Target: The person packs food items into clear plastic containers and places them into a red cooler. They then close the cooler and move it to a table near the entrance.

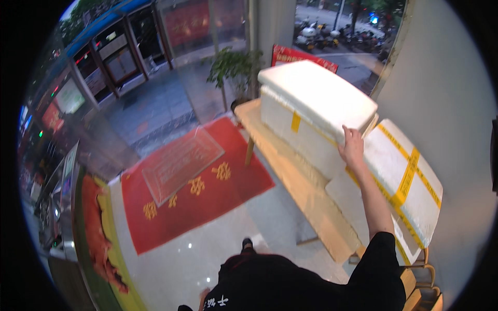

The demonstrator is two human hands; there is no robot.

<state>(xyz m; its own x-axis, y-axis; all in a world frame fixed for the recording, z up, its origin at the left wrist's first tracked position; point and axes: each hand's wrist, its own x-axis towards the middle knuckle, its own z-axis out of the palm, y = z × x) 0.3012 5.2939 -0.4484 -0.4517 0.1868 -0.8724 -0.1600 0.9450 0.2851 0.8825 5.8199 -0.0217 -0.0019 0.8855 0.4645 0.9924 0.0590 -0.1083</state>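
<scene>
A white foam box stands on a light wooden table, with a strip of yellow tape on its long side. Its thick white lid sits on top, slightly askew. My right hand is at the lid's near corner, its fingers bent around the edge. Just to the right of that hand is a second foam box, its lid crossed by yellow printed tape. Only a sliver of my left hand shows low beside my dark shirt; its fingers are hidden.
Wooden chairs stand at the lower right, near the grey wall. A red mat with a clear mat over it covers floor by the glass front. A potted plant is behind the table. A counter runs along the left.
</scene>
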